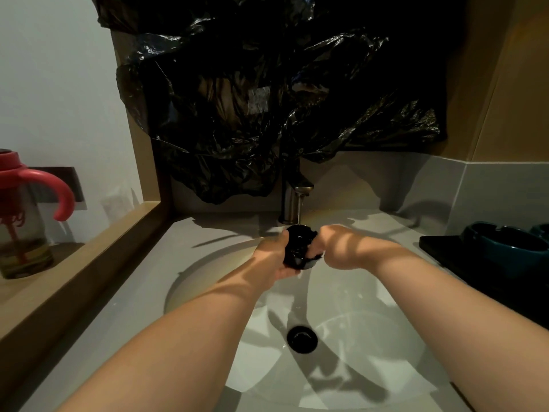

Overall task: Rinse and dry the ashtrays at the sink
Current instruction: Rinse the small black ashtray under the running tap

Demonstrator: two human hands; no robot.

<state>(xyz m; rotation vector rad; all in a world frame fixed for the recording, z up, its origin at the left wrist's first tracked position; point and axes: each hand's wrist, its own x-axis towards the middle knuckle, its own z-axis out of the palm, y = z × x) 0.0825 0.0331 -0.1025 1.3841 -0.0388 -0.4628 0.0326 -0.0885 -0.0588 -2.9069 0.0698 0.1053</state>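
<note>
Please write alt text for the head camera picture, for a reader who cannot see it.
The left hand and right hand hold a black ashtray under the running faucet, over a pale sink. A teal ashtray sits on a dark tray at the right, and crumpled black plastic hangs behind the faucet.

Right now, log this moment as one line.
step: rinse; black ashtray: under running faucet; left hand: holds it; right hand: grips its edge; teal ashtray: on black tray

Black ashtray [298,245] under faucet [292,203] stream
</note>
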